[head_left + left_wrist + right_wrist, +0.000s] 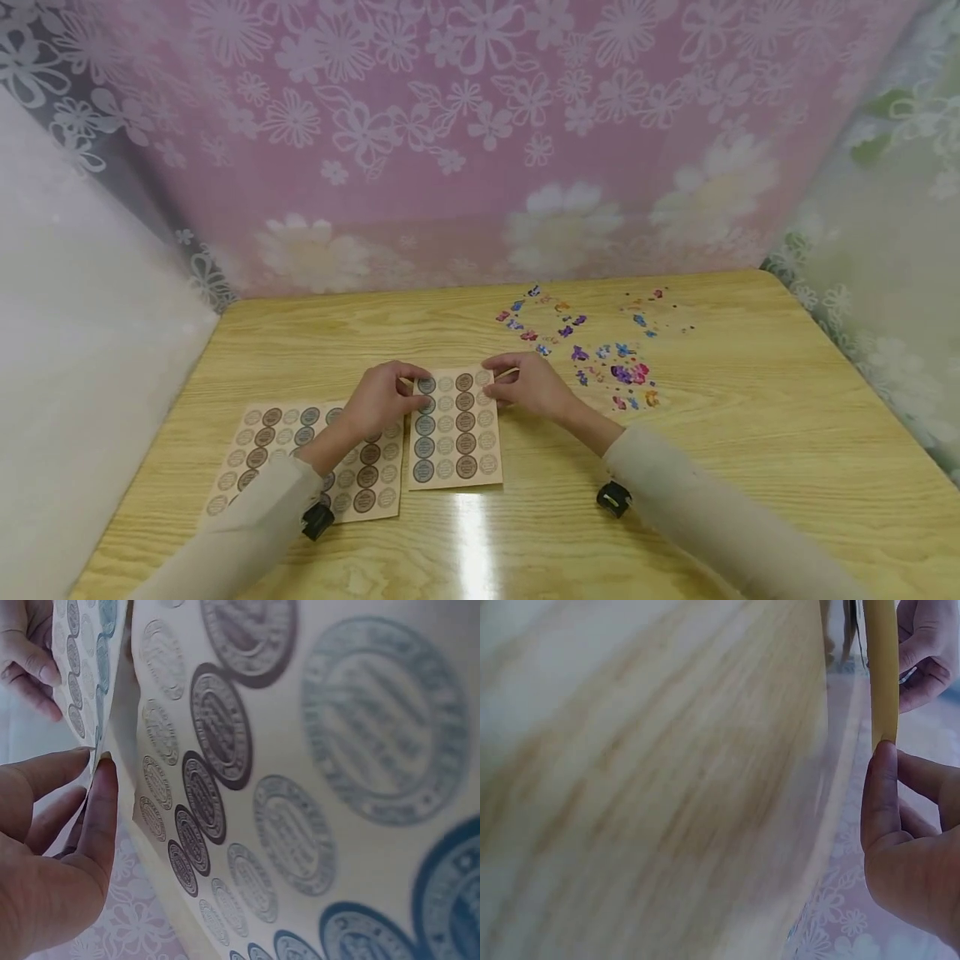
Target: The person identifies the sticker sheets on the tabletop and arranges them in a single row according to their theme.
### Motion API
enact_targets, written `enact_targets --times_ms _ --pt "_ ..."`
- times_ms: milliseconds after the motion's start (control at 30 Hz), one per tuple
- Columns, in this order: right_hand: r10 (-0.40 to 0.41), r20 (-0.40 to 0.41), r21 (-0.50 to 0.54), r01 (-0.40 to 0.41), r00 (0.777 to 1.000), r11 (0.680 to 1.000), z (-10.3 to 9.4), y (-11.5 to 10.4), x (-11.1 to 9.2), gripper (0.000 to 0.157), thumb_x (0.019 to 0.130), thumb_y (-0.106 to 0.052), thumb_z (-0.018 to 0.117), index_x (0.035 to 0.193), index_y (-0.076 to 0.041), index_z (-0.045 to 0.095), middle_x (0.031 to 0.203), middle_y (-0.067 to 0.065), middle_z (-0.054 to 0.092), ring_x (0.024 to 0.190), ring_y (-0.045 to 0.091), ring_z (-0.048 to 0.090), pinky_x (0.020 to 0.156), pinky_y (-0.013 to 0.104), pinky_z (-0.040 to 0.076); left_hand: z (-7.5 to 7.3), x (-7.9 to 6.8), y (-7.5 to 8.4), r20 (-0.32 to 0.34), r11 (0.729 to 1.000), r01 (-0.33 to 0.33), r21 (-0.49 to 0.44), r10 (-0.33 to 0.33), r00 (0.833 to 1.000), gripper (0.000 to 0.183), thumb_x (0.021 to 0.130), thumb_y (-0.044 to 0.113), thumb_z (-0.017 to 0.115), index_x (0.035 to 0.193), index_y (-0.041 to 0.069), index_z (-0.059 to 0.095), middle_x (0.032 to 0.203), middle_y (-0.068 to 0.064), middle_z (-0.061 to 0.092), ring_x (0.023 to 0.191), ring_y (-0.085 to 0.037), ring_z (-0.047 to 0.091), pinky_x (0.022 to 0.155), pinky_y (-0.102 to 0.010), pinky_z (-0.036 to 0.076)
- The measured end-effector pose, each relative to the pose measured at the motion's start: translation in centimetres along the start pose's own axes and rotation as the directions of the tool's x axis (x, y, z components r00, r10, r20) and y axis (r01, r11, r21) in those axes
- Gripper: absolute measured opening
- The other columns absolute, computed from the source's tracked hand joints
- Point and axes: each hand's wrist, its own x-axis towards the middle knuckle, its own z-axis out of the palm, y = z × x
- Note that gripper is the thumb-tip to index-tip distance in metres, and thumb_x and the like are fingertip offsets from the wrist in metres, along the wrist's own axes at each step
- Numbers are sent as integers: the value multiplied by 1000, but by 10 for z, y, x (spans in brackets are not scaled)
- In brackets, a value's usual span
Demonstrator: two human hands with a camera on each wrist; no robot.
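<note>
Nearly closed, a person's left grip (377, 403) and right grip (536, 387) are pinching a small label sheet (456, 435) at 10 and 2 o'clock, its long axis running 12-to-6.

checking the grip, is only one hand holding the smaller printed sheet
No, the left hand and the right hand both pinch the smaller printed sheet, at opposite side edges.

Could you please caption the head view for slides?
Left hand and right hand pinch a round-label sheet beside a larger sheet on a wooden table.
</note>
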Motion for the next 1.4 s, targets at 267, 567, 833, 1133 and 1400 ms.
enact_targets --times_ms 267,567,833,1133,1400 --pt "34 39 -28 -33 999 999 8 5 -2 38 85 0 70 122 3 61 94 9 64 82 18 65 66 31 55 4 -6 0 0 996 2 88 -2 1000 26 83 8 74 109 7 71 92 -4 60 75 -13 58 60 -28 48" --pt "26 69 -124 -17 997 992 12 7 -3 42 83 0 71 124 6 60 89 7 67 76 15 65 63 28 54 10 -12 3 12 977 -89 194 88 996 28 80 4 75 108 1 70 92 -8 61 73 -12 58 59 -25 48" --pt "36 65 -175 -24 997 984 12 7 -6 45 82 -2 73 125 4 59 89 5 66 76 13 63 66 28 53 13 -15 9 28 950 -113 290 109 994 29 81 5 74 109 0 70 90 -7 59 69 -11 54 59 -26 47" --pt "-4 41 -312 17 999 950 15 6 -9 46 81 -7 76 124 1 61 86 -1 64 76 11 58 69 27 50 17 -15 12 33 937 -93 337 87 996 28 82 4 73 110 0 69 92 -9 59 66 -11 52 57 -25 46" --pt "-36 55 -382 55 998 922 19 4 -8 47 81 -10 77 124 2 61 80 -1 59 69 11 53 60 26 44 17 -14 15 34 923 -87 374 81 996 29 81 3 74 109 0 69 87 -6 57 66 -12 51 57 -26 45"
